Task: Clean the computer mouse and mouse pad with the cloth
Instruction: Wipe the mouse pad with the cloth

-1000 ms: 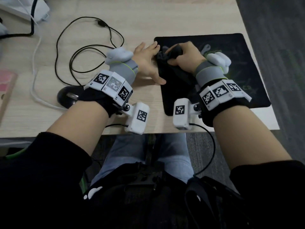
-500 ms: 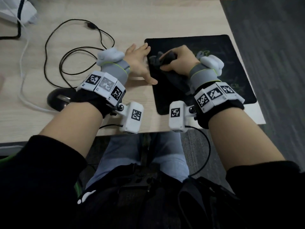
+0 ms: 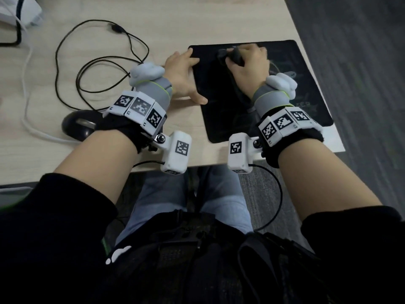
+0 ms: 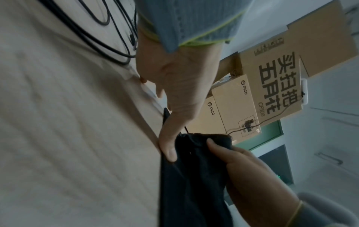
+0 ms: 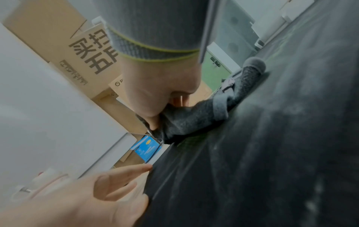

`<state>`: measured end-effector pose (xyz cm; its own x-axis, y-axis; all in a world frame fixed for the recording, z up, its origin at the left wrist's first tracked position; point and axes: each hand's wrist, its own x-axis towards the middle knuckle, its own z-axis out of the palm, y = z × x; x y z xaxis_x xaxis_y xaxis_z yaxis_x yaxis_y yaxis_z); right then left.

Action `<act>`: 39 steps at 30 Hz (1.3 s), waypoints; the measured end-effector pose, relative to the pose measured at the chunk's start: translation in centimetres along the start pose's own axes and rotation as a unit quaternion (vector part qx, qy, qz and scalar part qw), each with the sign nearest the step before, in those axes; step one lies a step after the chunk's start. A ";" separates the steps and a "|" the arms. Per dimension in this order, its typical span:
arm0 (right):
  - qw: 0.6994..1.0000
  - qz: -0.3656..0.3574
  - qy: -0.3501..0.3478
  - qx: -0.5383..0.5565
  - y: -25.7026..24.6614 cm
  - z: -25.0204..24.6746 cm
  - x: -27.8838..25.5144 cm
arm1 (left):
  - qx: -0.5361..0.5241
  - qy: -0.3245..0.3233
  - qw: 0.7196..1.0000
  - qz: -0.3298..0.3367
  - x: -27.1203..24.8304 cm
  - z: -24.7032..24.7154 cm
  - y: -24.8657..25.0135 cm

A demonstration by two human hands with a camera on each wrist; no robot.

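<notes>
Right hand (image 3: 247, 66) grips the dark cloth (image 5: 190, 121), fingers curled round it, pressing it onto the black mouse pad (image 3: 306, 69) toward the pad's far edge. Left hand (image 3: 183, 77) lies flat, fingers spread, on the pad's left edge. Computer mouse (image 3: 75, 126) sits left of the pad, well apart, on the desk (image 3: 197, 20).

Pretty dim, flat indoor light overall, no glare and only soft shadows. The right hand (image 3: 247, 64) is smeared with motion blur near its fingertips. Both wrist views are grainy, streaky past the fingers, and badly bent at the edges.
</notes>
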<state>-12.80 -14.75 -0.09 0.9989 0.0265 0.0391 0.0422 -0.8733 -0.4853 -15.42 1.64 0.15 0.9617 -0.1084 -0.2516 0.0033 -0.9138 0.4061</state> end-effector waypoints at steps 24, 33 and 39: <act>0.949 0.032 -0.165 0.265 -2.8 1.9 -2.8 | 0.027 -0.054 0.997 0.041 -1.7 1.4 -2.8; 0.935 0.035 -0.211 0.284 -2.5 1.3 -4.4 | 0.033 -0.072 0.997 0.016 -0.6 1.9 -3.3; 0.927 0.059 -0.175 0.325 -2.5 1.3 -3.5 | 0.035 -0.076 0.997 0.004 -0.7 1.6 -2.9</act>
<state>-16.42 -12.06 -0.19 0.9380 0.2050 -0.2796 -0.1789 -0.4046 -0.8968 -16.56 3.76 -2.26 0.9092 -0.1698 -0.3801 -0.0291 -0.9367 0.3488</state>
